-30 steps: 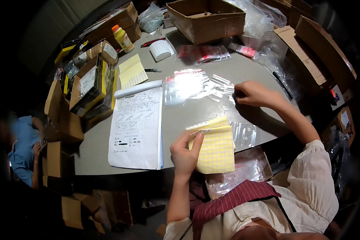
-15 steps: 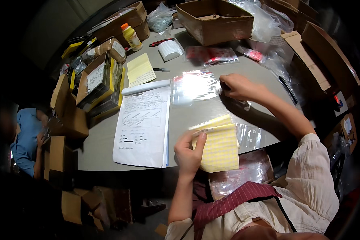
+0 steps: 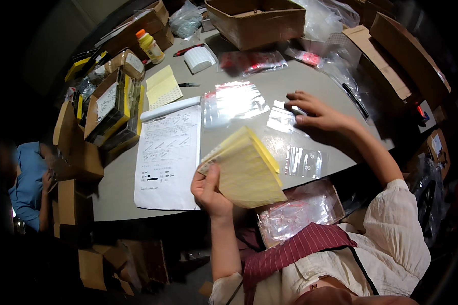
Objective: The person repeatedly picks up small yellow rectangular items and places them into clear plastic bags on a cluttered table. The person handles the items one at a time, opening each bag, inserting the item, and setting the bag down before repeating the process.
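Observation:
My left hand (image 3: 211,193) is closed on a sheaf of yellow label sheets (image 3: 247,173), pinched by the left corner between thumb and fingers and held tilted above the table's near edge. My right hand (image 3: 318,111) hovers low over the table, fingers stretched and apart. Just under and left of its fingertips lies a small clear plastic bag (image 3: 280,119), shining in the light. Left of that is a spread of clear zip bags (image 3: 236,101) with red strips. Nearer me, small clear bags with round pieces (image 3: 308,162) lie at the table's edge.
A handwritten pad (image 3: 168,157) lies at left, beyond it a yellow sheet (image 3: 162,86) and a roll of white labels (image 3: 199,59). A large carton (image 3: 254,25) stands at the back. An open box of bags (image 3: 300,213) is below the near edge. Another person (image 3: 28,178) is at far left.
My right hand has opened and come nearer, and a small clear bag now shows beneath its fingertips. My left hand has moved left, tilting the yellow label sheets. The whole view has shifted slightly.

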A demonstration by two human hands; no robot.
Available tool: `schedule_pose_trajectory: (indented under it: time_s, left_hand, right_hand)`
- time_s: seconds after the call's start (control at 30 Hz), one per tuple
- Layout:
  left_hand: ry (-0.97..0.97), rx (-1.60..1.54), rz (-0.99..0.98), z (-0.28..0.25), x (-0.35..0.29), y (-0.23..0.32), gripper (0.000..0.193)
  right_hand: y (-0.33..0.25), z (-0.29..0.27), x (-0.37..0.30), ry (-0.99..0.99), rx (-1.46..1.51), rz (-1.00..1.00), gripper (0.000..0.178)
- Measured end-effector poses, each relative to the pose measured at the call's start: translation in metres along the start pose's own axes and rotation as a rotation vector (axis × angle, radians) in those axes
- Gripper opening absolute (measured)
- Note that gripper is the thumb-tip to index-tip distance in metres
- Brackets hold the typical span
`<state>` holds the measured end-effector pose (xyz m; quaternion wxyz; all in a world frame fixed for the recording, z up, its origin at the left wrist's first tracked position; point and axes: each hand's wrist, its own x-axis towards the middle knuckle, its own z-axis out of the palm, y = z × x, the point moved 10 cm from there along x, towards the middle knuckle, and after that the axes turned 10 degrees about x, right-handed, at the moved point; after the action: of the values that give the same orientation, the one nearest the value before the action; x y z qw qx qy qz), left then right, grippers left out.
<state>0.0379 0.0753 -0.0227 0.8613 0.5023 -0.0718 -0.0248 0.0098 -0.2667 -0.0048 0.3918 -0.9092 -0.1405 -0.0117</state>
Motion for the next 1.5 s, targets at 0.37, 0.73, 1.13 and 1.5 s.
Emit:
schedule_pose_trajectory:
  time_s: [0.37,0.73,1.13,1.5]
  left_hand:
    - [-0.043,-0.024,0.096,0.012,-0.001,0.008,0.028]
    - [0.003,-0.100,0.009,-0.008,0.000,-0.002,0.036]
    - [0.045,-0.245,-0.150,-0.012,-0.002,-0.008,0.035]
    - [-0.100,-0.275,-0.107,-0.006,-0.001,-0.010,0.030]
  right_hand:
    - [-0.116,0.103,-0.091,-0.154,-0.451,-0.128,0.088]
    - [-0.137,0.104,-0.088,-0.345,-0.209,-0.304,0.105]
    - [-0.153,0.117,-0.060,-0.203,-0.102,-0.368,0.083]
    - [-0.151,0.096,-0.097,-0.449,0.920,-0.350,0.032]
